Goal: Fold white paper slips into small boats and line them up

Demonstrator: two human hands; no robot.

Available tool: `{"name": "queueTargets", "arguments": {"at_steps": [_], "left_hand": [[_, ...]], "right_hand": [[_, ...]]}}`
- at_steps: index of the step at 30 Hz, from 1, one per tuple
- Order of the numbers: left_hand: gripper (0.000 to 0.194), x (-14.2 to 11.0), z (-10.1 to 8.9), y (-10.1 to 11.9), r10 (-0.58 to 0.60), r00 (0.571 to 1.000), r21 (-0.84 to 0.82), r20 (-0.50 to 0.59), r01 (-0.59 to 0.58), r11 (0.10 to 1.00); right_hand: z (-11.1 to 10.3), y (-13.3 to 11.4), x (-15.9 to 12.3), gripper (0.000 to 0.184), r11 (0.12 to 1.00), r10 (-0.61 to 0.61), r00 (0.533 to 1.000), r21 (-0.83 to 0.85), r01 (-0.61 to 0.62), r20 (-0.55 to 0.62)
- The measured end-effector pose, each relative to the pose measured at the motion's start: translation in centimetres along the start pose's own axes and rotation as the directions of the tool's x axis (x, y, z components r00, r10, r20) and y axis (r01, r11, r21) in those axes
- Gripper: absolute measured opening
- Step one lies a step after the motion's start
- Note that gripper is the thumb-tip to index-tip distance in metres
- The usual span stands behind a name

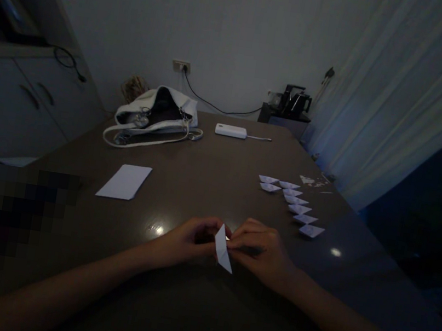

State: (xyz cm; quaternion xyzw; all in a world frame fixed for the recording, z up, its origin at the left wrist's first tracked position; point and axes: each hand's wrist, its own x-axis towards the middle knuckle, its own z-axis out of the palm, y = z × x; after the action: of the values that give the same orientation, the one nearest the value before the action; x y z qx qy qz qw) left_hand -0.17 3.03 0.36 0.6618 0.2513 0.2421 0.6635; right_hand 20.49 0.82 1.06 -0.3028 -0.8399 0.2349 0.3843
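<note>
A small folded white paper piece (224, 250) stands on edge between my two hands, just above the dark table (200, 195). My left hand (189, 238) pinches it from the left with fingers curled. From the right, my right hand (260, 249) grips the same piece with fingers pressed together. Both hands meet at the paper near the table's front middle.
Several folded white paper boats (296, 204) lie in a row to the right. A flat white sheet (125, 181) lies at the left. A white handbag (153, 117) and a white power bank (231, 130) sit at the back. Paper scraps (312, 181) lie by the right edge.
</note>
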Motion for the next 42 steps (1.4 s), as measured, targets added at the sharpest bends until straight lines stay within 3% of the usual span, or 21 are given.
{"name": "queueTargets", "arguments": {"at_steps": [13, 21, 31, 39, 42], "left_hand": [[0.021, 0.0, -0.2, -0.2, -0.008, 1.0, 0.068, -0.003, 0.008, 0.998], [0.017, 0.1, -0.2, -0.2, -0.005, 0.998, 0.096, -0.067, 0.011, 0.995], [0.017, 0.1, -0.3, -0.5, 0.003, 0.998, 0.134, -0.065, 0.006, 0.991], [0.018, 0.2, -0.3, -0.6, -0.027, 0.998, 0.015, -0.064, 0.028, 1.0], [0.019, 0.3, -0.3, -0.5, -0.034, 0.997, -0.026, -0.072, 0.032, 0.999]], "right_hand": [[0.1, 0.2, 0.0, 0.006, 1.0, -0.004, 1.0, 0.022, 0.003, 0.028], [-0.4, -0.3, 0.4, 0.005, 0.989, 0.119, 0.99, 0.082, -0.125, 0.078], [-0.6, -0.1, 0.3, 0.007, 0.979, 0.136, 0.981, 0.13, -0.154, 0.141], [-0.7, -0.6, 0.5, 0.009, 0.964, 0.215, 0.973, 0.142, -0.225, 0.081], [-0.8, -0.9, 0.4, 0.007, 0.98, 0.162, 0.986, 0.114, -0.166, 0.046]]}}
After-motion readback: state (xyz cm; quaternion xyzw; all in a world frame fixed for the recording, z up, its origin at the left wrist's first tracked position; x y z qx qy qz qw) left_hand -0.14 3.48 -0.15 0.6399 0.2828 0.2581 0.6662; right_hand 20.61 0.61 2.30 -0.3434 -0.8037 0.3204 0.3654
